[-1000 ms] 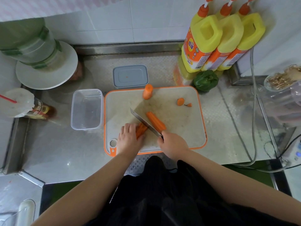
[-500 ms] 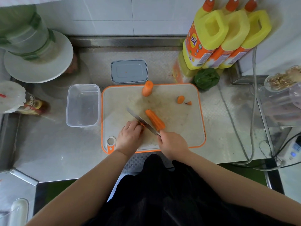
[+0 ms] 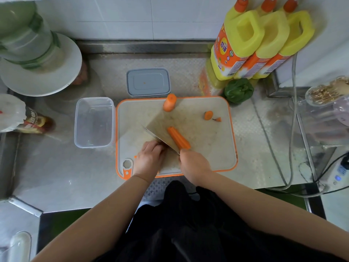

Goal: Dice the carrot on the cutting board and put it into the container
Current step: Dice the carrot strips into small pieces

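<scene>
A white cutting board [image 3: 207, 148] with an orange rim lies in front of me. My right hand [image 3: 194, 164] grips a knife [image 3: 160, 138] whose blade slants up to the left. My left hand [image 3: 150, 158] is curled over carrot strips that it hides almost entirely, pressed against the blade's left side. A long carrot piece [image 3: 179, 138] lies just right of the blade. A carrot stub [image 3: 169, 102] stands at the board's far edge, and a small end slice [image 3: 208, 115] with a tip scrap lies far right. The clear container [image 3: 94, 122] sits empty, left of the board.
A grey lid [image 3: 148, 82] lies behind the board. Three yellow bottles [image 3: 251, 42] and a green pepper [image 3: 238, 90] stand back right. A white plate with a green-lidded jar [image 3: 28, 44] is back left, a bottle [image 3: 35, 122] left, cables and a glass jar [image 3: 326, 103] right.
My left hand has closed further over the carrot strips, which showed orange a second ago and are now hidden. The blade sits tighter against my fingers. The view has shifted slightly.
</scene>
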A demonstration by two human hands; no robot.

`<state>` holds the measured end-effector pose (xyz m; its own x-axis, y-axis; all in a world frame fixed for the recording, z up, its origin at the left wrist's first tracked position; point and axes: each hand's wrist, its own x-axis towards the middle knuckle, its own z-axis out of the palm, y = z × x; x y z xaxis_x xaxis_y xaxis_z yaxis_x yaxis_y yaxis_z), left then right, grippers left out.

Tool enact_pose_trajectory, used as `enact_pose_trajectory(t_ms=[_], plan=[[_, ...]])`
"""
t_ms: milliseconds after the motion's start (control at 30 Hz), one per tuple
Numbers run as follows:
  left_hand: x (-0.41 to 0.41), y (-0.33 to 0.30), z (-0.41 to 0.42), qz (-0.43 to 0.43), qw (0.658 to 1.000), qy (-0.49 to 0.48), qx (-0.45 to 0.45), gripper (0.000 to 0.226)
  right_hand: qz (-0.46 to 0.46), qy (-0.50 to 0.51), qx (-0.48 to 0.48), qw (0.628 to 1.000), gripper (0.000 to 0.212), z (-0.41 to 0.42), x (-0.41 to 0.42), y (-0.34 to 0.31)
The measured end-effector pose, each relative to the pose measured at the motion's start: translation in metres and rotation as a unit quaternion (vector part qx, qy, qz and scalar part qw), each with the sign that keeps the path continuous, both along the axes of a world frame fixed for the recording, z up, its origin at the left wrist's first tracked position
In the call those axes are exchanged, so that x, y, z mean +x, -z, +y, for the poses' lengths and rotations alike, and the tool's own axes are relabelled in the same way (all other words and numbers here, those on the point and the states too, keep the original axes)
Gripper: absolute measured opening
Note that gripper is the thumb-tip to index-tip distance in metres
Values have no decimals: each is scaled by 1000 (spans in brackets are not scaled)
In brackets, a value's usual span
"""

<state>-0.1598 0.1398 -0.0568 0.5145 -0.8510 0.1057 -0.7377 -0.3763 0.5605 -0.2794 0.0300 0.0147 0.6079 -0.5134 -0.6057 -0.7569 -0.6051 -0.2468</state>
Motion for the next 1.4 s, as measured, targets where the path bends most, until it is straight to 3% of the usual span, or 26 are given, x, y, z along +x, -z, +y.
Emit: enact_pose_trajectory(t_ms=[133, 267, 400, 600, 900, 1000, 1100, 1233, 1400], plan=[[3, -10, 1, 39, 998, -7, 40, 16, -24, 53, 45, 997, 20, -10, 2, -2], [10, -24, 9, 89, 992, -49, 81, 33, -27, 56, 40, 997, 30, -14, 3, -4], [24, -24, 28, 72, 984, -45, 156, 22, -26, 53, 36, 998, 30, -14, 2, -3], [27, -25, 24, 89, 976, -57, 190, 20, -27, 47, 32, 998, 26, -12, 1, -5], [14, -30, 4, 100, 983, -71, 140, 20, -53, 17, 27, 998, 22, -9, -6, -6], [7, -28, 4, 66, 987, -32, 142, 25, -61, 8, 32, 998, 21, -7, -12, -8], [1, -27, 1, 41, 991, -28, 126, 16, -62, -16, 21, 998, 18, -3, -15, -10], [0, -23, -2, 35, 993, -38, 109, 12, -38, -45, 6, 998, 11, 1, -14, -11], [4, -15, 0, 37, 993, -28, 105, 17, 17, -36, -7, 999, 24, 0, -4, -19]])
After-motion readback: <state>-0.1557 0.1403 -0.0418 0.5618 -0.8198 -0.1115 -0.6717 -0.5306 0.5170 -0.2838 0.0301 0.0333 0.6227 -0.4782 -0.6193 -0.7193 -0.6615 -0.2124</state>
